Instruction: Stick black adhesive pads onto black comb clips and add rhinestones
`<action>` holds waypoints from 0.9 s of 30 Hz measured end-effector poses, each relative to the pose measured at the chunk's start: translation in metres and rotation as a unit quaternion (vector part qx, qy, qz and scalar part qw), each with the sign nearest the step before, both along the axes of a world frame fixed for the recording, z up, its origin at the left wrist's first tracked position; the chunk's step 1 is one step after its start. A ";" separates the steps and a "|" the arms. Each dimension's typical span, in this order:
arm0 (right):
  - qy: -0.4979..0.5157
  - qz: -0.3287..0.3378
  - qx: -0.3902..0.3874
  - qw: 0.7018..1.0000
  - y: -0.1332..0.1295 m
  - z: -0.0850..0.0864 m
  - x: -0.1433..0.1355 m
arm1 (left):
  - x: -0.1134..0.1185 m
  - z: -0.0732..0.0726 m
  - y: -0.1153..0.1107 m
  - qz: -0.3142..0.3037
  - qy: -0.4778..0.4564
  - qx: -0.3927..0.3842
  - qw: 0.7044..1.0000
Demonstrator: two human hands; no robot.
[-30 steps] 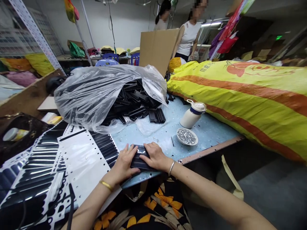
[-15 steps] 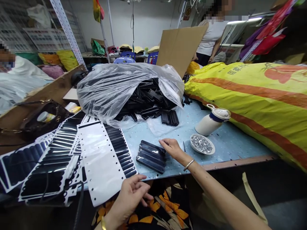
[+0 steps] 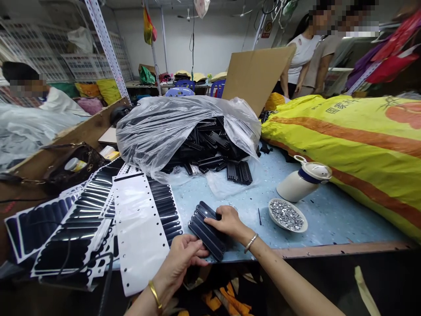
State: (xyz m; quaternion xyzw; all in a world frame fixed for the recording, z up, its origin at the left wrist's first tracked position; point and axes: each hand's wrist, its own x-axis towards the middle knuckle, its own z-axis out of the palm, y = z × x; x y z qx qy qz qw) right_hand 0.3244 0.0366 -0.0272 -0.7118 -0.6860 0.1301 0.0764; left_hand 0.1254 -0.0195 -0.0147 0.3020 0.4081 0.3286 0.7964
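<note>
Several glossy black plastic strips [image 3: 204, 231], each with a small hole near the end, lie side by side in a slanted row near the table's front edge. My right hand [image 3: 230, 223] is closed on their right side, its thumb lying across the top and its other fingers partly hidden behind. At the near left corner of the row, my left hand [image 3: 184, 254] has its thumb and fingers bent together. Its fingertips meet the edge of the front strip; whether they pinch anything is hidden.
Sheets of black stickers [image 3: 82, 215] and a white backing sheet [image 3: 138, 232] lie left. A clear plastic bag [image 3: 148, 131] spills black pieces behind. Right stand a bowl of small metal parts [image 3: 287, 215], a cream bottle [image 3: 302, 182] and a yellow sack [image 3: 345, 127]. People [image 3: 302, 57] stand beyond.
My right hand has moved onto the strips and closed on them. My left hand has come up to their near edge, its fingers drawn together. The strips have turned and bunched closer.
</note>
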 end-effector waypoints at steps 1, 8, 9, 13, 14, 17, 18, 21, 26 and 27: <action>0.006 0.002 0.009 1.000 0.001 -0.001 0.000 | -0.001 -0.002 0.003 -0.005 0.013 0.011 1.000; 0.040 0.010 0.038 0.998 0.001 -0.005 -0.004 | -0.012 -0.018 0.022 0.046 0.041 -0.013 0.998; 0.046 0.008 0.020 0.999 0.003 -0.003 -0.003 | -0.015 -0.018 0.021 0.060 0.044 -0.028 0.997; 0.059 -0.018 -0.024 0.998 0.011 0.002 0.000 | -0.019 -0.018 0.015 0.113 0.048 -0.079 0.989; 0.049 -0.021 -0.015 0.998 0.011 0.002 -0.001 | -0.019 -0.018 0.014 0.118 0.043 -0.080 0.989; 0.017 -0.003 0.010 1.000 0.008 0.000 -0.008 | -0.018 -0.017 0.014 0.109 0.020 -0.062 0.992; 0.019 0.000 0.008 1.000 0.006 -0.001 -0.010 | -0.018 -0.017 0.015 0.100 0.016 -0.057 0.993; 0.070 -0.012 -0.002 0.998 0.001 -0.003 -0.012 | -0.020 -0.014 0.017 0.071 0.007 -0.053 0.996; 0.250 -0.057 0.008 0.967 -0.003 -0.004 -0.006 | -0.027 -0.009 0.014 0.069 -0.025 -0.040 0.996; 0.284 -0.070 0.008 0.956 -0.004 -0.005 -0.006 | -0.029 -0.009 0.013 0.068 -0.031 -0.039 0.996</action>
